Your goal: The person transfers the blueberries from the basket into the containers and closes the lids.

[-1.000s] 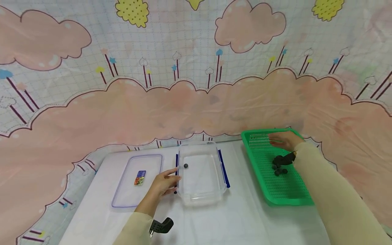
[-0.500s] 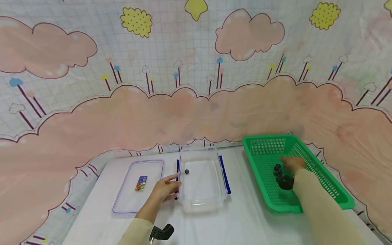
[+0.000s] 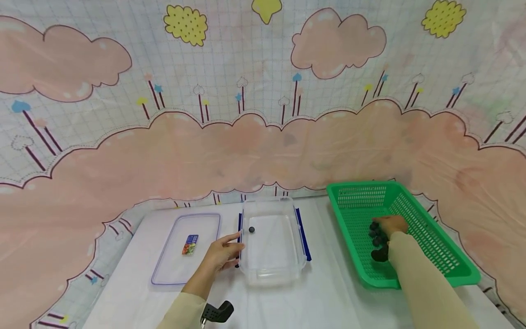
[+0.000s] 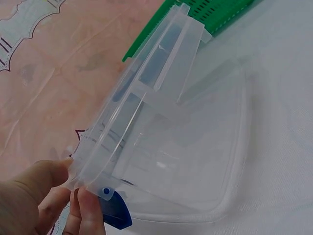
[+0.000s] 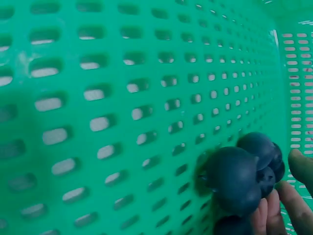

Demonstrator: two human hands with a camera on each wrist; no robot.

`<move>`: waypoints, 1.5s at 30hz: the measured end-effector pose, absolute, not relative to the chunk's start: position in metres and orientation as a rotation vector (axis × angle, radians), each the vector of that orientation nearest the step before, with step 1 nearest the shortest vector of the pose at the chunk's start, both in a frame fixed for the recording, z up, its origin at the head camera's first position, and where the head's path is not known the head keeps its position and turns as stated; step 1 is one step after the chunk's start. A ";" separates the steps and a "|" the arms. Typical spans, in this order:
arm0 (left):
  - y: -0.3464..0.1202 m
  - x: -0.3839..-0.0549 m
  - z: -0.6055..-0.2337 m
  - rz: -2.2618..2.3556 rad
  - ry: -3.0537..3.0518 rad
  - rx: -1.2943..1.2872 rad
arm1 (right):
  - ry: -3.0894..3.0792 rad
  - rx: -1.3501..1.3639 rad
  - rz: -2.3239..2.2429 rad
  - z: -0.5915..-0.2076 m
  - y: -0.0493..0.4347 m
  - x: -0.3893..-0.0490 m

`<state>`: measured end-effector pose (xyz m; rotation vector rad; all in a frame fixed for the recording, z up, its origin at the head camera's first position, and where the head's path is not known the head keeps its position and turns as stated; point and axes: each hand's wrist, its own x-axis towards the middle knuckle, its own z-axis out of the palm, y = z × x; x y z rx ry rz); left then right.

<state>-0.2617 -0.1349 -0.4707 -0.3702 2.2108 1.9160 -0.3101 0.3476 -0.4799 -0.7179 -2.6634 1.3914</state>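
Observation:
My left hand (image 3: 222, 253) pinches the left rim of a clear plastic food box (image 3: 273, 274), thumb on one side and fingers on the other in the left wrist view. One blueberry (image 3: 252, 230) lies inside the box, near its left wall. At the right, my right hand (image 3: 393, 224) reaches down into a green perforated basket (image 3: 346, 237). Several dark blueberries (image 5: 234, 178) lie clustered there on the basket's floor. In the right wrist view my fingertips (image 5: 274, 210) touch or nearly touch the cluster from the side, and the thumb stands apart from the berries.
A clear lid (image 3: 164, 267) with a purple-blue edge and a coloured label (image 3: 190, 245) lies flat left of the box. Blue locking flaps (image 3: 303, 234) hang out at the box's sides. A patterned cloth (image 3: 263, 155) rises behind the white table (image 3: 328, 301).
My right hand has lowered from above the basket's far part to the blueberries on its floor. The left hand keeps its hold on the box. The head view has tilted slightly.

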 end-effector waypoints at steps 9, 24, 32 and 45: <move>-0.134 -0.263 -0.466 1.890 2.218 -0.375 | -2.666 -0.715 1.434 -0.473 0.347 -0.310; -0.135 -0.265 -0.464 1.910 2.204 -0.378 | -2.618 -0.677 1.660 -0.476 0.353 -0.312; -0.135 -0.266 -0.464 1.905 2.200 -0.389 | -2.689 -0.815 1.438 -0.474 0.349 -0.314; -0.136 -0.268 -0.468 1.887 2.208 -0.389 | -2.666 -0.882 1.466 -0.476 0.348 -0.317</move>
